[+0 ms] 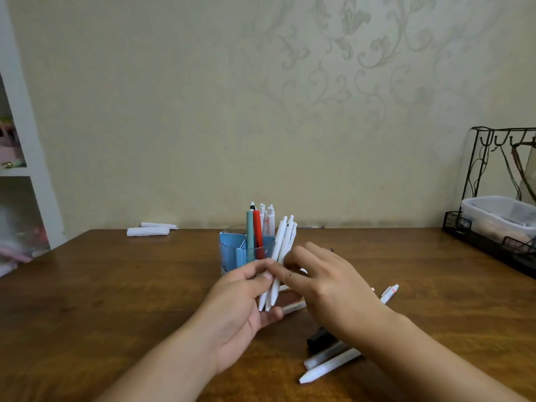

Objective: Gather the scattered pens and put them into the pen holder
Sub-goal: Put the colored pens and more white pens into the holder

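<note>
Between the curled fingers of the left hand [240, 297], a bundle of white pens [278, 262] gripped upright, right hand [322, 281] fingertips pinching it, blue pen holder [235, 253] just behind.

Pens partly gathered, holder partly filled

A blue pen holder [232, 253] with inner dividers stands upright mid-table, holding a green pen [250, 236], a red pen [257, 233] and several white pens [268, 217], all upright. A bundle of white pens [280, 256] is held tilted just in front of it. More white pens [330, 365] lie loose on the table nearer the camera, and another white pen [390, 293] lies farther right.
</note>
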